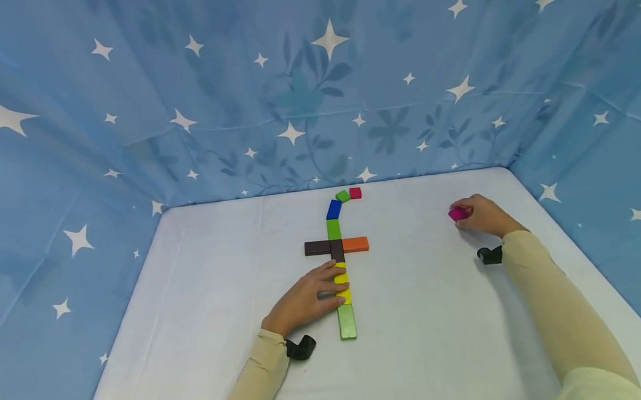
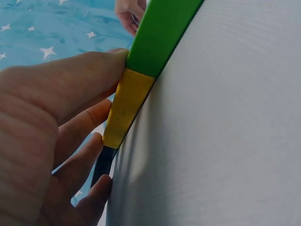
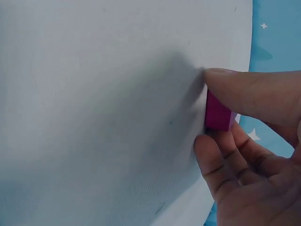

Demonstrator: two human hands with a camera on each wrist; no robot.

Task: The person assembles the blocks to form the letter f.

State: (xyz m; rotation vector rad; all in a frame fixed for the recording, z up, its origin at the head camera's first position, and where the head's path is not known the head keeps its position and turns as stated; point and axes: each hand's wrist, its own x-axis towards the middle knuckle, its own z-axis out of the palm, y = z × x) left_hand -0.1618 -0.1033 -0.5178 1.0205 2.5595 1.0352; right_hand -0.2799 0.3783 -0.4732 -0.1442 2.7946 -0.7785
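Observation:
A line of flat coloured blocks runs away from me over the white table. My left hand rests at its left side, fingers extended, fingertips touching the yellow blocks. Nearest me lies a light green block. Past the yellow sits a dark brown block, with another dark block to its left and an orange block to its right. Far to the right, my right hand pinches a magenta block between thumb and fingers; its far side is hidden.
Beyond the crossing lie a green block, a blue block, a small green block and a red block, curving right. Blue star-patterned cloth hangs round the white table.

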